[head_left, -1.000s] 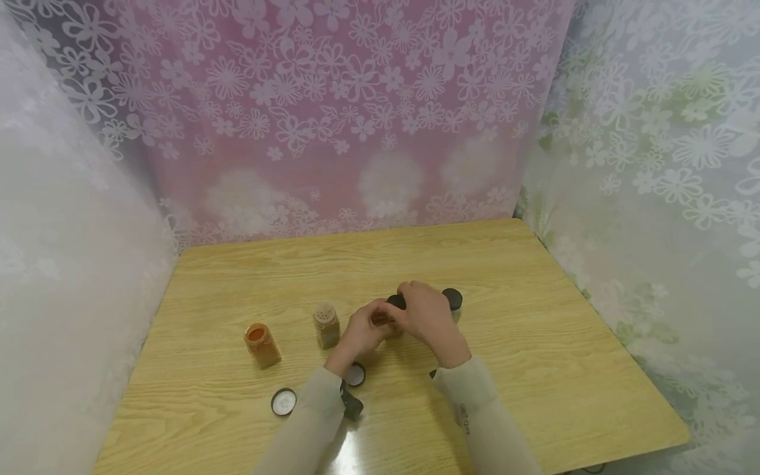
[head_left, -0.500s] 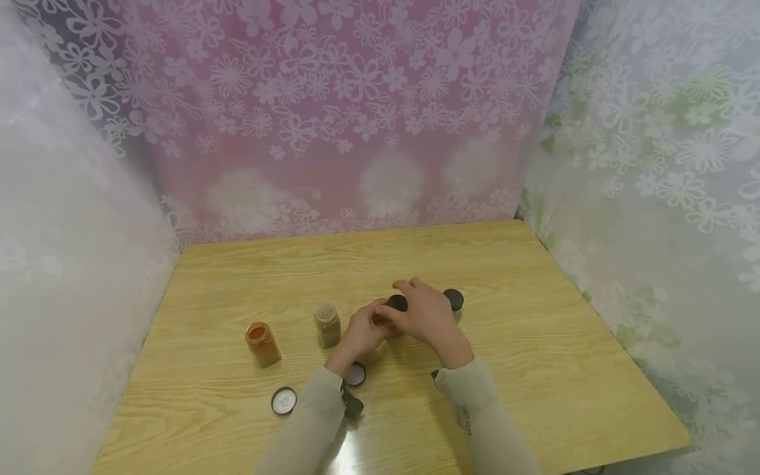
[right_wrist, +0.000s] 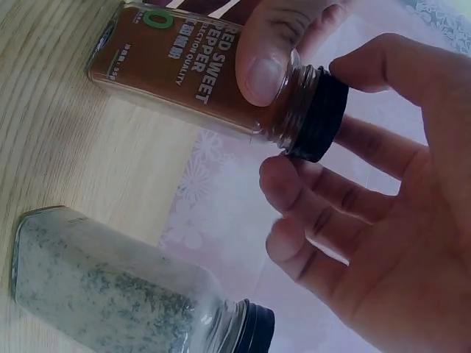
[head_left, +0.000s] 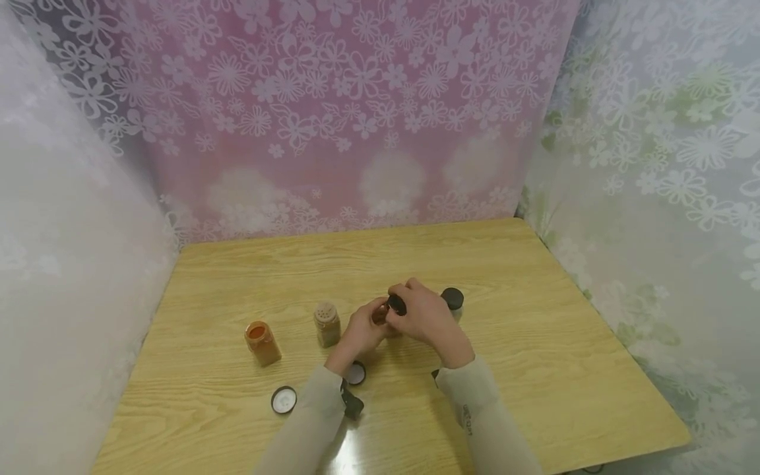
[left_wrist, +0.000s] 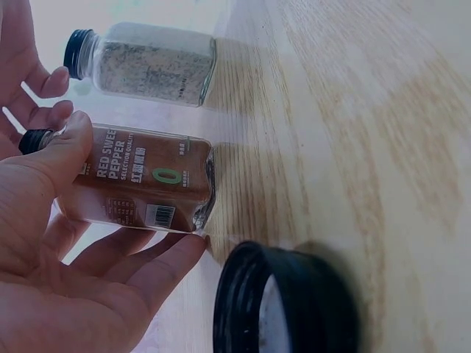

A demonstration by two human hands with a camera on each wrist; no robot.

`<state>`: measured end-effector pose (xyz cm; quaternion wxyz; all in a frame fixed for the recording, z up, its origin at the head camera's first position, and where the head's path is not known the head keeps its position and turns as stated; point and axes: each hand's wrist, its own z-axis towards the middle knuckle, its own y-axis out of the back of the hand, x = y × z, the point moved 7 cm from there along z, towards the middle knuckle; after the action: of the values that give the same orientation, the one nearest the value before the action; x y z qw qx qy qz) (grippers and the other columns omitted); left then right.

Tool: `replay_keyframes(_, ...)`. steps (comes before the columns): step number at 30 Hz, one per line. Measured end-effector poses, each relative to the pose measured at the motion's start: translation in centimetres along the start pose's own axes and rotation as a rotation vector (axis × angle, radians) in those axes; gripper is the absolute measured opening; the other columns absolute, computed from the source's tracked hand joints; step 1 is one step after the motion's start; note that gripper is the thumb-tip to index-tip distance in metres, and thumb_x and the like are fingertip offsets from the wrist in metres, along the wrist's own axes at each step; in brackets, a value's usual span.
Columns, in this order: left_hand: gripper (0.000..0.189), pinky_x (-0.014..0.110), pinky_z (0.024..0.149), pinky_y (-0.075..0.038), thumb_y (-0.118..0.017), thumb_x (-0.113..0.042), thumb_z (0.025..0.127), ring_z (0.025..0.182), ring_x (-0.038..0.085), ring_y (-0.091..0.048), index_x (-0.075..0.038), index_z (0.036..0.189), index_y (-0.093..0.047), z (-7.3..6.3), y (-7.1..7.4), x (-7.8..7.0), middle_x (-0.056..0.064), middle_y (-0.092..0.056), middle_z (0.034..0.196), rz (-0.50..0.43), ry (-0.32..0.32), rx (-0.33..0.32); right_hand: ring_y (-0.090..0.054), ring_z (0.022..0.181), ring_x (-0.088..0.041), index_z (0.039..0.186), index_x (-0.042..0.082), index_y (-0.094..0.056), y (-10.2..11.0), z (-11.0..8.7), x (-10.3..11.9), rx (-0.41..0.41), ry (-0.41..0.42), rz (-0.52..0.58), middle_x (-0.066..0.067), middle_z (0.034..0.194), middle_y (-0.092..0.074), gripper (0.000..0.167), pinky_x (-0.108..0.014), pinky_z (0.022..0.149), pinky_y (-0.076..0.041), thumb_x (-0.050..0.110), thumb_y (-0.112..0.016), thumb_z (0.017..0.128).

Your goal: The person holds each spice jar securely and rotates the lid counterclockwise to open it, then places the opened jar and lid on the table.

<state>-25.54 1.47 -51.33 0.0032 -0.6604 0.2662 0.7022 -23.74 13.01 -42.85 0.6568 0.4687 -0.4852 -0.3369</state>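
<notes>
Jointly: two hands at a pepper jar

As seen from beside the table [head_left: 552, 389], a person's left hand [head_left: 361, 330] grips the pepper jar [left_wrist: 143, 176], its thumb laid across the label's face. The fingers of the right hand [head_left: 426, 318] are bent about the black cap [right_wrist: 321, 116], pinching its rim; the cap sits at the jar's neck. Note the jar's position, near the middle of the table between both hands; whether its base touches the wood I cannot tell.

Just beyond the right hand stands the herb jar [left_wrist: 151, 68], black-capped and upright. To the left hand's outer side stands the sifter jar [head_left: 327, 324], its pierced top bare. Farther left is the orange jar [head_left: 263, 346], likewise uncapped. Two loose lids lie liner upward: the near lid [head_left: 284, 400], beside the left sleeve [head_left: 309, 415], and the inner lid [head_left: 356, 374], by the left wrist. Behind hangs a pink flowered curtain [head_left: 356, 99].
</notes>
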Motion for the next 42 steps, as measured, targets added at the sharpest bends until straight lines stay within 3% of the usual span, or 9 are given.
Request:
replay_keyframes(5,0.051,0.053,0.106,-0.056,-0.071,-0.024,0.103,0.128,0.035,-0.066,-0.013,0.151,-0.057,-0.06,-0.02,0.16,0.015,-0.066,0.143,0.035,0.003,0.005,-0.066,0.076,-0.024,0.141,0.013,-0.065,0.12,0.08,-0.2,-0.043,-0.049,-0.059,-0.013,0.119,-0.068,0.067,-0.038,0.061,-0.056,0.063,-0.069,0.096)
replay_keyframes(12,0.053,0.051,0.113,-0.053,-0.072,-0.022,0.102,0.135,0.035,-0.063,-0.011,0.152,-0.055,-0.11,-0.06,0.21,0.015,-0.065,0.145,-0.008,0.026,0.008,-0.063,0.071,-0.022,0.114,0.007,-0.073,0.44,0.11,-0.06,-0.079,-0.036,-0.058,-0.009,0.095,-0.07,0.041,-0.033,0.059,-0.052,0.045,-0.073,0.099)
replay_keyframes(16,0.055,0.049,0.113,-0.053,-0.072,-0.018,0.101,0.135,0.036,-0.063,-0.01,0.152,-0.054,0.04,-0.02,0.12,0.019,-0.063,0.147,-0.018,0.015,0.005,-0.06,0.073,-0.02,0.122,0.008,-0.072,0.19,0.25,-0.12,-0.04,-0.009,0.0,-0.009,0.102,-0.066,0.036,-0.036,0.066,-0.055,0.036,-0.073,0.1)
replay_keyframes(19,0.053,0.047,0.112,-0.054,-0.072,-0.014,0.101,0.134,0.036,-0.063,-0.01,0.151,-0.056,0.15,0.05,0.13,0.021,-0.063,0.146,-0.018,0.015,-0.003,-0.059,0.076,-0.019,0.137,0.011,-0.067,0.01,0.33,-0.16,-0.008,0.004,0.039,-0.011,0.113,-0.064,0.043,-0.037,0.07,-0.055,0.031,-0.072,0.099)
replay_keyframes(23,0.051,0.049,0.109,-0.056,-0.071,-0.014,0.101,0.13,0.036,-0.065,-0.01,0.15,-0.057,0.13,0.08,0.1,0.02,-0.065,0.144,0.014,0.005,-0.008,-0.06,0.074,-0.025,0.151,0.013,-0.056,0.03,0.44,-0.22,-0.02,-0.011,0.017,-0.017,0.124,-0.063,0.062,-0.038,0.061,-0.053,0.045,-0.071,0.1)
replay_keyframes(27,0.048,0.051,0.108,-0.055,-0.072,-0.018,0.101,0.13,0.036,-0.065,-0.012,0.148,-0.06,-0.08,0.0,0.1,0.015,-0.066,0.143,0.021,0.009,0.002,-0.069,0.086,-0.032,0.143,0.007,-0.061,0.05,0.41,-0.4,-0.044,-0.069,-0.022,-0.019,0.124,-0.067,0.07,-0.044,0.065,-0.058,0.06,-0.067,0.098)
replay_keyframes(32,0.051,0.049,0.113,-0.053,-0.071,-0.017,0.101,0.135,0.034,-0.063,-0.013,0.15,-0.057,-0.16,-0.11,0.17,0.014,-0.064,0.147,-0.022,0.026,0.014,-0.068,0.083,-0.028,0.126,0.004,-0.07,-0.1,0.33,-0.37,-0.026,-0.068,-0.019,-0.015,0.109,-0.07,0.05,-0.041,0.068,-0.058,0.048,-0.069,0.101)
replay_keyframes(39,0.056,0.048,0.112,-0.054,-0.074,-0.016,0.1,0.135,0.038,-0.062,-0.011,0.153,-0.055,0.07,0.01,0.28,0.023,-0.06,0.148,-0.023,0.026,-0.003,-0.052,0.068,-0.019,0.136,0.013,-0.069,-0.25,0.32,-0.12,0.015,-0.005,0.039,-0.01,0.107,-0.06,0.04,-0.033,0.06,-0.048,0.031,-0.071,0.1)
replay_keyframes(42,0.056,0.049,0.11,-0.055,-0.074,-0.019,0.1,0.133,0.037,-0.063,-0.012,0.153,-0.055,0.03,0.06,0.19,0.021,-0.062,0.147,0.0,0.022,-0.003,-0.051,0.066,-0.02,0.143,0.016,-0.066,-0.13,0.33,0.03,0.017,-0.005,0.023,-0.011,0.108,-0.058,0.048,-0.032,0.056,-0.045,0.039,-0.07,0.101)
